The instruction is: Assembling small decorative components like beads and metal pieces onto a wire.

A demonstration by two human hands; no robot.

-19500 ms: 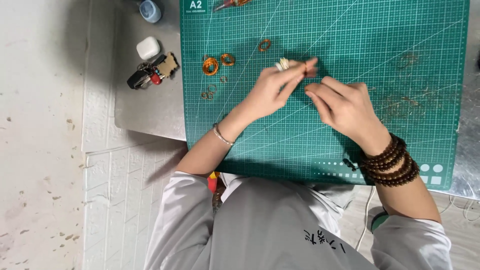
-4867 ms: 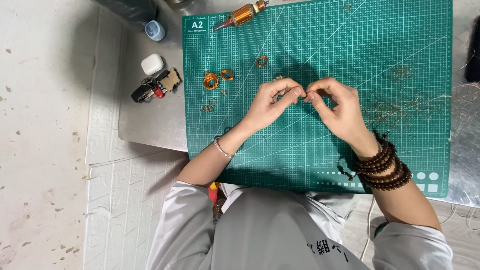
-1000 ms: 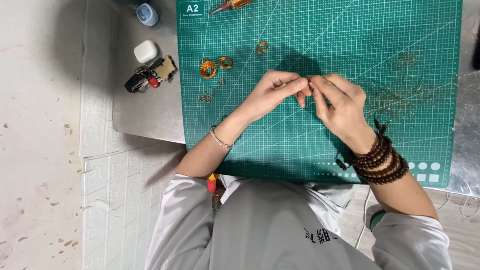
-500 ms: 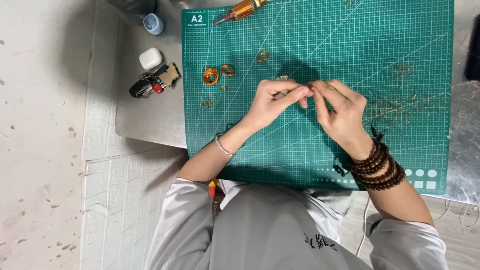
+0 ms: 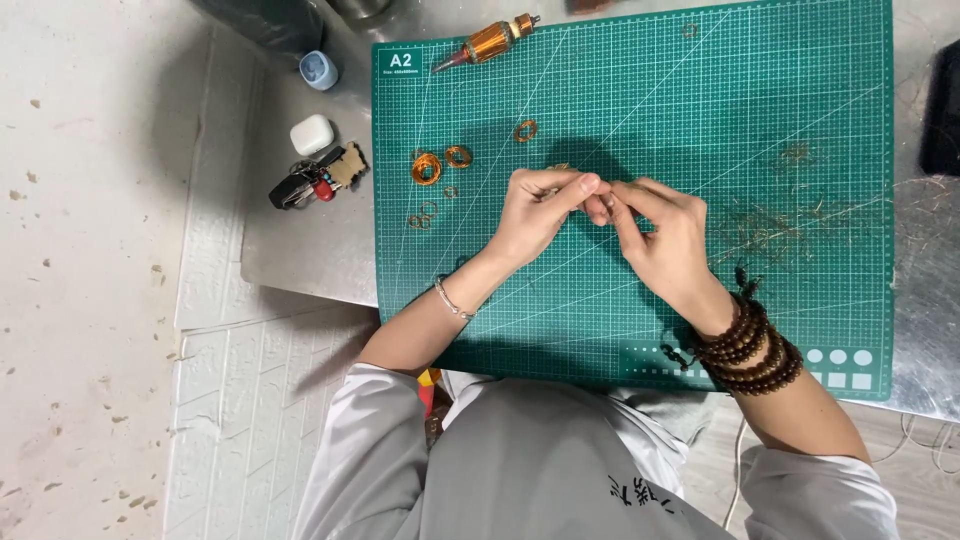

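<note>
Left hand and right hand meeting fingertip to fingertip above green cutting mat, pinching something too small to identify, copper wire coils lying nearby, apart, on mat.

My hands meet over the mat's middle, left hand touching right hand. 3 coils lie on the mat left of them, a rotor at its far edge, keys off its left side.
</note>
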